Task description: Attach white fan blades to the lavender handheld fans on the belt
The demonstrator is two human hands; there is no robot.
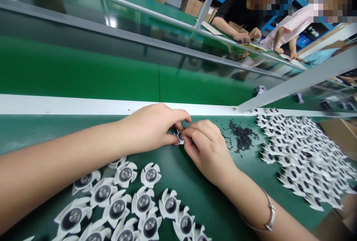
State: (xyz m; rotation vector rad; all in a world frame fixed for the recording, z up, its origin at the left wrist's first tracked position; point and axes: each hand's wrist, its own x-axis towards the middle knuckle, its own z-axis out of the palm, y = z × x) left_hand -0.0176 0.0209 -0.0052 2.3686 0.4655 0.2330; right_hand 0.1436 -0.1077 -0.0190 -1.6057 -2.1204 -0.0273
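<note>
Between the thumb and fingers of my left hand is a small white fan impeller with a dark hub, mostly covered by fingers. My right hand meets it from the right, thumb and fingertips pinched at the hub; whatever they pinch is too small to make out. Just beyond my right hand lies a loose heap of tiny black parts. Several white impellers lie on the green tabletop below my hands, their open dark hubs facing up.
Many more impellers lie packed together at the right, near cardboard boxes. A white rail separates the table from a green conveyor belt, and a slanted post rises at right. Across the belt, other people work with their hands.
</note>
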